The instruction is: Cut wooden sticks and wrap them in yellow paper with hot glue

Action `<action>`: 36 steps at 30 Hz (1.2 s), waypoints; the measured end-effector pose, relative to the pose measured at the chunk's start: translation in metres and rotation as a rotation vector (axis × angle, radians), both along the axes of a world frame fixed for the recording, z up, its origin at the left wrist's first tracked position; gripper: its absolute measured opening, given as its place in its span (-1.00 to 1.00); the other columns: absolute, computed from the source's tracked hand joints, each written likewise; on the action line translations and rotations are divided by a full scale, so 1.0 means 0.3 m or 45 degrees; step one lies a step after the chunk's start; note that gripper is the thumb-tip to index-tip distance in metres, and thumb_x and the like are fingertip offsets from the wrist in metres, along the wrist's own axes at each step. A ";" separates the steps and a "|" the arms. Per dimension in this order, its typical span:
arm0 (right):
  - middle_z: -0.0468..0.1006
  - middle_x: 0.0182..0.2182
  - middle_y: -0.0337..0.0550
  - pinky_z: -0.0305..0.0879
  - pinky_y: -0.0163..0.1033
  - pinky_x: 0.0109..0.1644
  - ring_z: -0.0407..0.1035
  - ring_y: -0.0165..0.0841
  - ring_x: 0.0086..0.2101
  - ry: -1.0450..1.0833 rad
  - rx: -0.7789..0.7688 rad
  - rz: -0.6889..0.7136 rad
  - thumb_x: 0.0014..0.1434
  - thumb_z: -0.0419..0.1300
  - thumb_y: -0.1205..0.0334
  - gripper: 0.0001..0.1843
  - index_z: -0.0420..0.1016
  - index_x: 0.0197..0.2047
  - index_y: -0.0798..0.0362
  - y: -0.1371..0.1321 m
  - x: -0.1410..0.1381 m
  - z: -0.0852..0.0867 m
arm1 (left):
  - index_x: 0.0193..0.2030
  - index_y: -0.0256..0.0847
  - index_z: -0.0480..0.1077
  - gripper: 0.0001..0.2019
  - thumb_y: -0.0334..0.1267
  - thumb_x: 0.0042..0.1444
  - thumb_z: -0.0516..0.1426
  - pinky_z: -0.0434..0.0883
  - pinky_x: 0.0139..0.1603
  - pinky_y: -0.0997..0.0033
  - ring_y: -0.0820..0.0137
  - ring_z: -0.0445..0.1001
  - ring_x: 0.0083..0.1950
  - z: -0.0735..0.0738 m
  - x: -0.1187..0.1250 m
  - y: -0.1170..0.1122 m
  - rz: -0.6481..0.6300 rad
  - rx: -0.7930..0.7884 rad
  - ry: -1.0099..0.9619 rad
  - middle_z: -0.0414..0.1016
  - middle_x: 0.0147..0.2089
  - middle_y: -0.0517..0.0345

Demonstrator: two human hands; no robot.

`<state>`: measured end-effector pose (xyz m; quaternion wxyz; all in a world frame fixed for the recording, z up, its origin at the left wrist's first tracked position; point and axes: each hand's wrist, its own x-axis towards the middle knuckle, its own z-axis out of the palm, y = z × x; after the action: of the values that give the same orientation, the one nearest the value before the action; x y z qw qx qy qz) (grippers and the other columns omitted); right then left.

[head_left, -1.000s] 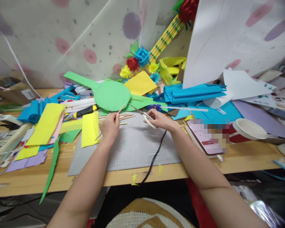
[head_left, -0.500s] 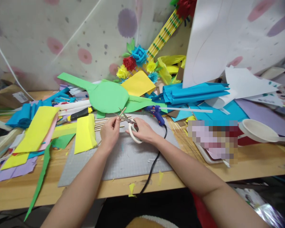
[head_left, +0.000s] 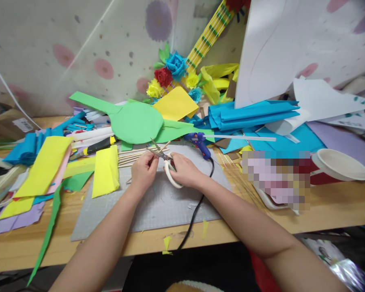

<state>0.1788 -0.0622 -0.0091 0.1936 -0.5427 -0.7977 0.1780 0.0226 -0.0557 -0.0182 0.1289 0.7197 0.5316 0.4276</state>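
Scissors (head_left: 168,170), white-handled and metal-bladed, gripped in your right hand (head_left: 185,169), open across a thin wooden stick (head_left: 167,144) your left hand (head_left: 144,169) pinches, apparently for steadiness, above the gray gridded mat's (head_left: 170,213) far side.

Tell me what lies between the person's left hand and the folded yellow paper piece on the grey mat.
Thin tan wooden sticks lie there, over the flat grey mat, in the head view.

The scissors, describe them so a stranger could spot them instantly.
On the wooden table, find the grey cutting mat in front of the person. Over it, the right hand holds the scissors, blades open, near the left hand. White loop handles set them apart from the blue glue gun and thin wooden sticks.
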 end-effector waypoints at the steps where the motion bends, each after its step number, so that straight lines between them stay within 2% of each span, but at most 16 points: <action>1: 0.41 -0.25 0.03 0.16 -0.22 -0.17 0.29 -0.26 -0.22 -0.028 0.003 -0.038 0.11 0.02 0.20 -0.75 0.25 -0.17 0.17 -0.004 -0.007 -0.001 | -0.36 -0.22 0.40 -0.82 -0.26 0.10 0.00 0.25 -0.31 0.46 0.42 0.36 -0.35 -0.004 0.001 0.001 -0.009 0.005 0.001 0.43 -0.40 0.15; 3: 0.40 -0.18 0.13 0.15 -0.19 -0.10 0.28 -0.21 -0.14 -0.067 0.018 -0.092 0.09 0.01 0.26 -0.71 0.24 -0.12 0.23 -0.008 -0.017 -0.005 | -0.37 -0.22 0.40 -0.82 -0.26 0.11 0.00 0.25 -0.32 0.46 0.43 0.35 -0.37 -0.013 0.004 0.003 -0.028 0.012 -0.001 0.43 -0.41 0.16; 5: 0.39 -0.14 0.15 0.14 -0.20 -0.08 0.27 -0.20 -0.12 -0.070 0.030 -0.102 0.08 0.02 0.28 -0.70 0.25 -0.11 0.23 -0.009 -0.022 -0.007 | -0.38 -0.22 0.40 -0.82 -0.25 0.12 0.00 0.25 -0.33 0.47 0.43 0.35 -0.37 -0.018 0.006 0.006 -0.051 0.030 -0.017 0.42 -0.42 0.16; 11: 0.50 -0.28 -0.04 0.11 -0.28 -0.30 0.36 -0.28 -0.29 -0.063 -0.085 -0.121 0.10 0.01 0.18 -0.76 0.26 -0.17 0.10 0.005 -0.023 0.000 | -0.39 -0.23 0.38 -0.81 -0.26 0.13 -0.01 0.26 -0.32 0.48 0.45 0.35 -0.36 0.001 0.002 0.009 -0.092 0.106 -0.076 0.42 -0.41 0.15; 17: 0.54 -0.32 -0.07 0.04 -0.29 -0.37 0.39 -0.27 -0.34 -0.168 -0.075 -0.144 0.10 -0.01 0.12 -0.76 0.33 -0.24 0.07 0.027 -0.025 0.002 | -0.40 -0.24 0.36 -0.80 -0.26 0.14 -0.02 0.26 -0.29 0.47 0.43 0.37 -0.32 0.007 -0.007 0.016 0.004 0.081 -0.027 0.44 -0.37 0.12; 23: 0.54 -0.35 -0.07 0.01 -0.28 -0.40 0.38 -0.27 -0.36 -0.190 -0.035 -0.147 0.10 -0.01 0.10 -0.75 0.35 -0.25 0.06 0.041 -0.020 0.006 | -0.36 -0.22 0.35 -0.81 -0.23 0.15 -0.03 0.20 -0.38 0.47 0.44 0.32 -0.40 -0.003 -0.001 0.021 0.119 0.094 0.059 0.39 -0.43 0.16; 27: 0.50 -0.34 -0.11 0.02 -0.29 -0.37 0.32 -0.32 -0.36 -0.078 0.079 -0.080 0.08 0.01 0.13 -0.77 0.34 -0.25 0.06 0.047 0.000 -0.021 | -0.43 -0.21 0.32 -0.81 -0.26 0.15 -0.04 0.23 -0.35 0.47 0.43 0.34 -0.38 -0.008 -0.007 0.027 0.008 0.156 0.037 0.39 -0.43 0.15; 30: 0.45 -0.33 -0.12 0.05 -0.31 -0.34 0.27 -0.35 -0.35 0.033 0.161 -0.031 0.04 0.04 0.17 -0.81 0.33 -0.28 0.06 0.051 0.020 -0.048 | -0.50 -0.20 0.26 -0.78 -0.26 0.14 -0.04 0.21 -0.40 0.47 0.44 0.33 -0.41 -0.014 -0.014 0.032 -0.077 0.149 0.075 0.35 -0.48 0.17; 36: 0.40 -0.36 -0.15 0.09 -0.31 -0.27 0.23 -0.36 -0.31 0.131 0.219 0.016 0.01 0.06 0.17 -0.83 0.33 -0.34 0.07 0.053 0.034 -0.056 | -0.53 -0.19 0.24 -0.75 -0.23 0.14 -0.05 0.17 -0.46 0.48 0.45 0.29 -0.46 -0.011 -0.019 0.034 -0.120 0.118 0.125 0.30 -0.54 0.19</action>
<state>0.1891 -0.0463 -0.0258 0.2791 -0.5093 -0.8023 0.1376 0.0168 -0.0456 -0.0216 0.0893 0.7693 0.4825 0.4092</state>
